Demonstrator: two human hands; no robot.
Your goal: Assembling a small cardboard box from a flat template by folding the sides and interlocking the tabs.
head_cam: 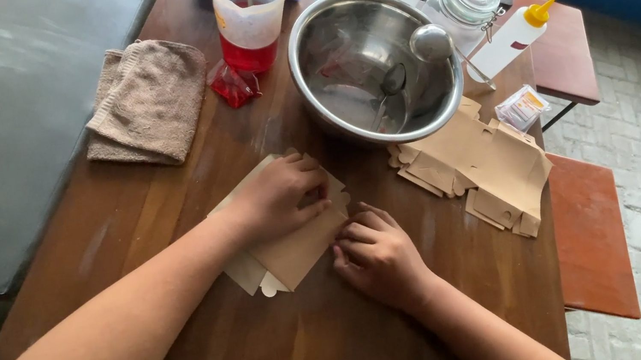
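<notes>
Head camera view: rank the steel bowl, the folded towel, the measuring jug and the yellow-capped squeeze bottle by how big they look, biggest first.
1. steel bowl
2. towel, not far behind the bowl
3. jug, cut off by the top edge, so its full size is unsure
4. yellow-capped bottle

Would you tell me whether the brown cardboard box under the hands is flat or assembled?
Flat: the brown cardboard box lies unfolded on the table, pressed by both hands.

A flat tan cardboard box blank lies on the reddish-brown wooden table. At eleven o'clock, a beige terry towel; at twelve, a clear plastic jug with red liquid; at one, a shiny steel bowl.
</notes>
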